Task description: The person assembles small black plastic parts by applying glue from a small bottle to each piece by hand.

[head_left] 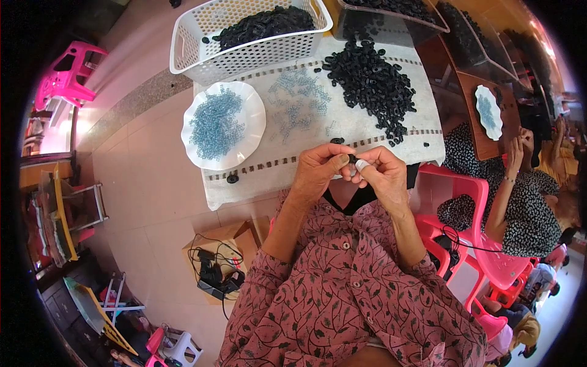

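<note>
In front of my chest both hands meet over the near edge of the cloth-covered table (293, 147). My left hand (315, 171) is closed, pinching a small black part (352, 158) between thumb and fingertips. My right hand (390, 177), with a white wrap on its thumb, is closed against the same part from the other side. Whether a smaller piece sits between the fingertips is hidden. Just beyond lie loose translucent bluish pieces (299, 92) and a heap of black parts (373, 85). A white wavy-rimmed plate (254, 110) holds many more bluish pieces.
At the table's back stand a white perforated basket (244, 58) and a clear bin (397, 30), both with black parts. A cardboard box (235, 241) with black cables sits on the floor at left. To the right, another person (513, 202) sits near a pink chair (480, 196).
</note>
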### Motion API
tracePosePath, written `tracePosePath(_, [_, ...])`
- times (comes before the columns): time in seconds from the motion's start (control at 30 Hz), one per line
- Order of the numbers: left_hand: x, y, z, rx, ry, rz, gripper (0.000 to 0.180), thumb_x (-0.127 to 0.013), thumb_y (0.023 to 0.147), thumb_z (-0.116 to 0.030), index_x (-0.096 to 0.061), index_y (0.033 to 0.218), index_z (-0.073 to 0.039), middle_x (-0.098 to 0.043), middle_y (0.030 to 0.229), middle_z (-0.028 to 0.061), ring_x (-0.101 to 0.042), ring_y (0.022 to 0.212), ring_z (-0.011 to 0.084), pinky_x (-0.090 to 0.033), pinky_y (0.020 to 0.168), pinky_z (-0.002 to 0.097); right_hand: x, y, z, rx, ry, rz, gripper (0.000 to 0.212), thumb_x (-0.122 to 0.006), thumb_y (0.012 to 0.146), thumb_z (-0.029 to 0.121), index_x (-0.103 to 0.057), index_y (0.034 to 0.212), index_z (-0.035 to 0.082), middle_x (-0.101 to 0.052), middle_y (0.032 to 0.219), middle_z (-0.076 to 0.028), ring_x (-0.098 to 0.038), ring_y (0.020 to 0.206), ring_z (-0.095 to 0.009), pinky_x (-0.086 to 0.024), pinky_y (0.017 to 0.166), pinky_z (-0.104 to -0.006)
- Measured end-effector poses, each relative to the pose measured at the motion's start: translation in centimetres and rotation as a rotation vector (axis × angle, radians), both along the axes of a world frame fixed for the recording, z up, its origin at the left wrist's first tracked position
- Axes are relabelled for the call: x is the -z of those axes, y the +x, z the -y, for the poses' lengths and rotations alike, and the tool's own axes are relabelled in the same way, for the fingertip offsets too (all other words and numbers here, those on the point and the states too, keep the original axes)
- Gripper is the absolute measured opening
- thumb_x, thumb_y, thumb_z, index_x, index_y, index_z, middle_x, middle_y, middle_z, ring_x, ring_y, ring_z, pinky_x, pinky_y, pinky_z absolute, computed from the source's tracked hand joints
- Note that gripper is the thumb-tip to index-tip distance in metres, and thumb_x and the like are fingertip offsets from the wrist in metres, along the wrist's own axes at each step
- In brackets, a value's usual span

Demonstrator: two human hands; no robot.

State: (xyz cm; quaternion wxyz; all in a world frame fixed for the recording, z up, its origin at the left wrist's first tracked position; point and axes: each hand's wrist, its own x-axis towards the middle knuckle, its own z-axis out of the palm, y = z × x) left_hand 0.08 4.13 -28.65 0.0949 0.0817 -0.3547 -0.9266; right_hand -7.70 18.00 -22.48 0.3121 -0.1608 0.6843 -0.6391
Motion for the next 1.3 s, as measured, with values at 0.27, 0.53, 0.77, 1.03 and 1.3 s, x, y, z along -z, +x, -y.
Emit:
tracePosePath(0.27, [0.2, -0.1, -0.2, -0.060, -0.103, -0.012, 0.017, -0.057, 0.088, 0.003, -0.063, 0.104, 0.005, -0.063, 0.079, 0.0073, -0.059, 0.069, 0.0130, -0.049, 0.064, 0.0253, 0.4, 0.3, 0.6, 0.088, 0.006, 0.050, 0.007, -0.057, 0.083, -0.003, -0.058, 0.090, -0.002, -0.065, 0.074, -0.007, -0.060, 0.063, -0.008, -0.048, 0.053, -0.0204])
tracePosePath(0.53, [-1.1, -0.2, -0.8, -0.171, -0.419, 0.033, 0.011, -0.056, 0.089, 0.001, -0.062, 0.098, 0.003, -0.061, 0.076, 0.0045, -0.058, 0.067, 0.0078, -0.049, 0.064, 0.0217, 1.1, 1.2, 0.9, 0.140, -0.022, -0.054, 0.003, -0.057, 0.085, -0.001, -0.059, 0.088, -0.002, -0.064, 0.072, -0.005, -0.058, 0.062, -0.006, -0.047, 0.052, -0.0198])
tracePosePath(0.77, [-0.8, -0.1, -0.3, -0.142, -0.408, 0.043, 0.011, -0.055, 0.089, 0.001, -0.062, 0.097, 0.002, -0.062, 0.081, 0.0040, -0.057, 0.069, 0.0069, -0.049, 0.065, 0.0213, 0.8, -0.4, -0.2, -0.001, -0.074, 0.140, 0.013, -0.056, 0.088, 0.000, -0.061, 0.099, -0.004, -0.067, 0.082, -0.011, -0.065, 0.070, -0.014, -0.054, 0.059, -0.0238])
tracePosePath(1.03, [-0.9, 0.1, -0.3, -0.009, -0.308, 0.049, 0.012, -0.057, 0.088, 0.000, -0.063, 0.098, 0.002, -0.063, 0.082, 0.0048, -0.057, 0.067, 0.0072, -0.048, 0.063, 0.0207, 2.6, -3.1, -1.9, -0.175, -0.158, 0.344, 0.015, -0.065, 0.085, 0.006, -0.062, 0.094, -0.005, -0.067, 0.079, -0.014, -0.065, 0.063, -0.017, -0.055, 0.054, -0.0251])
tracePosePath(1.3, [-1.1, 0.1, -0.4, 0.032, -0.310, 0.014, 0.010, -0.061, 0.086, -0.001, -0.066, 0.094, 0.002, -0.064, 0.079, 0.0040, -0.058, 0.062, 0.0076, -0.047, 0.058, 0.0209, 3.1, -3.1, -2.4, -0.179, -0.257, 0.489, 0.014, -0.070, 0.081, 0.006, -0.060, 0.080, -0.004, -0.066, 0.074, -0.014, -0.064, 0.058, -0.016, -0.055, 0.051, -0.0256])
